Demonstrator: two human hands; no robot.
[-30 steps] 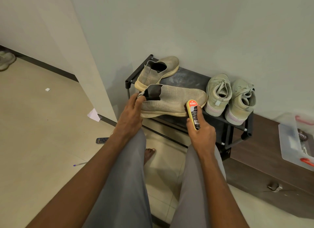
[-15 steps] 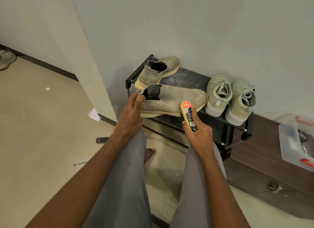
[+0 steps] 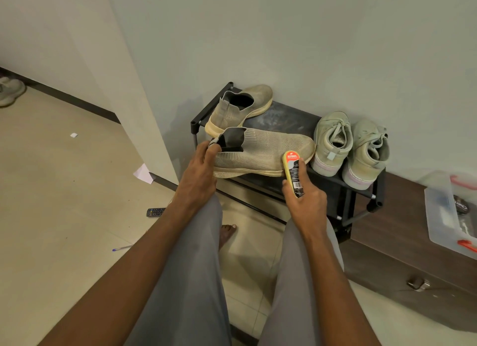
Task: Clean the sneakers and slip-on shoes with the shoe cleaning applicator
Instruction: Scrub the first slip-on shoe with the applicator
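**A:** Status?

**B:** I see my left hand (image 3: pixel 200 169) pinching the heel collar of the near beige knit slip-on shoe (image 3: pixel 260 152), which lies on its side along the front edge of the black metal shoe rack (image 3: pixel 284 118). My right hand (image 3: pixel 305 203) is wrapped round the yellow shoe cleaning applicator with the orange label (image 3: pixel 293 171), its tip at the toe-side sole edge. Can't tell if the sponge face is actually touching.

**A:** Risks?

**B:** The shoe overhangs the rack's front rail, I think. Push hard on the toe and it could pivot out of the heel pinch and drop to the tiled floor (image 3: pixel 64 191). That grip is only on soft knit, so it'll flex, not brace.

**A:** Room to move?

**B:** Tight to the right: the pair of pale green lace-up sneakers (image 3: pixel 351 147) sits just beside the toe, so a long stroke could smear them or knock them. The second beige slip-on (image 3: pixel 240 108) is right behind the heel, near the wall. Open space is toward me, above my knees. I'd pull the shoe that way before scrubbing.
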